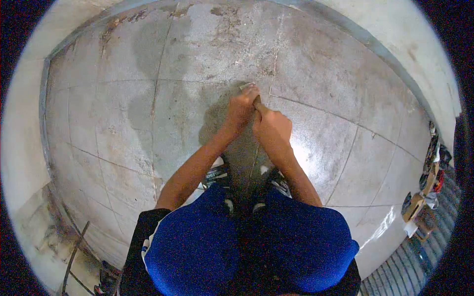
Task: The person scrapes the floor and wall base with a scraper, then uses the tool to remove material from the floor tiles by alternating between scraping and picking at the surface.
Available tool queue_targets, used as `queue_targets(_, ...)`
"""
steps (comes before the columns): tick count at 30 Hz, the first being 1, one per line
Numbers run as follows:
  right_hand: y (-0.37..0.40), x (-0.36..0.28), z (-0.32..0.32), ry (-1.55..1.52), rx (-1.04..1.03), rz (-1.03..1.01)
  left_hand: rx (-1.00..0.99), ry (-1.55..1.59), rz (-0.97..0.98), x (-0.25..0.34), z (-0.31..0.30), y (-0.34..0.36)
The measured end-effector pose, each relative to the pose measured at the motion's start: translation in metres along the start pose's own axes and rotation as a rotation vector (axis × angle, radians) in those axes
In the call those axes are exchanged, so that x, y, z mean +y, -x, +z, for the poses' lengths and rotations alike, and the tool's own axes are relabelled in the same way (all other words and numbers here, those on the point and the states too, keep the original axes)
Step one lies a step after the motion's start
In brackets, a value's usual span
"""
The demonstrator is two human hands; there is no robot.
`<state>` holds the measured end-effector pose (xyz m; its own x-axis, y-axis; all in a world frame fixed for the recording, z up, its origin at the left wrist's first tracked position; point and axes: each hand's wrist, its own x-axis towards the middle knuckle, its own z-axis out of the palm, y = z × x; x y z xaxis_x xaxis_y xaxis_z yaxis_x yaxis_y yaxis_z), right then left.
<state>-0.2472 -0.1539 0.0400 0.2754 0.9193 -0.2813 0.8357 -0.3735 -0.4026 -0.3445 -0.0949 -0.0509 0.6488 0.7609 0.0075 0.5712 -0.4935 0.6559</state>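
Note:
Both my hands are closed on one scraper, held out in front of my knees low over the floor. My left hand wraps the front of it near the pale flat blade, which shows just beyond my fingers. Behind it, my right hand grips the brown handle. Most of the handle is hidden by my fingers. Under the hands lies the grey tiled floor, stained and worn, with whitish crumbs scattered ahead of the blade.
My blue-clad knees and shoes are below my arms. Pale walls curve round the floor. Cardboard and mixed litter lie at the right beside a ribbed metal shutter. A thin dark metal frame stands at the lower left.

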Motion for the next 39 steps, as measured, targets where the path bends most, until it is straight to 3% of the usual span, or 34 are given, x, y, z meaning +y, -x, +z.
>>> queue_targets(4,0.027,-0.002,-0.028,0.082,-0.189,0.047,-0.148,0.080,-0.144,0.020,0.022,0.043)
queue_targets(7,0.029,0.002,-0.021,0.048,-0.128,0.026,0.254,0.182,0.197,0.003,0.036,0.035)
queue_targets(10,0.004,0.009,-0.011,-0.004,0.013,0.014,0.163,0.044,0.083,-0.021,0.028,-0.017)
queue_targets(13,0.007,0.006,-0.022,0.021,-0.061,0.032,-0.256,-0.049,-0.089,0.017,0.005,0.000)
queue_targets(16,0.025,0.006,-0.025,0.009,-0.201,0.044,0.151,0.090,0.157,0.008,0.027,0.041)
queue_targets(18,0.017,-0.005,-0.016,-0.002,-0.286,0.079,0.141,0.044,0.138,-0.013,0.019,0.020)
queue_targets(19,0.005,0.000,0.006,-0.045,-0.105,0.048,0.145,0.019,0.134,-0.022,0.013,0.003)
queue_targets(22,-0.006,0.002,-0.006,-0.035,0.033,0.062,0.175,0.036,0.273,-0.032,0.008,-0.024)
queue_targets(24,0.016,0.012,-0.027,-0.024,0.007,0.090,-0.193,-0.019,0.035,0.007,0.009,-0.010)
queue_targets(26,0.018,0.019,-0.030,-0.019,-0.012,0.108,-0.135,-0.006,0.047,0.016,0.027,-0.010)
queue_targets(27,0.017,0.023,-0.023,-0.013,-0.024,0.121,0.101,0.045,0.179,-0.003,0.059,-0.004)
queue_targets(29,0.006,0.026,-0.009,-0.009,0.016,0.112,0.295,0.059,0.268,-0.019,0.067,-0.017)
queue_targets(31,-0.018,0.023,0.003,-0.011,0.119,0.068,0.208,-0.016,0.184,-0.024,0.041,-0.048)
queue_targets(33,-0.010,0.026,-0.005,-0.013,0.091,0.047,0.448,0.055,0.379,-0.036,0.066,-0.028)
queue_targets(36,0.016,0.013,-0.024,0.025,-0.037,0.007,-0.027,-0.087,0.097,-0.007,0.042,0.010)
queue_targets(39,0.007,0.003,-0.009,-0.001,-0.037,-0.060,0.185,0.011,0.100,-0.022,0.043,0.024)
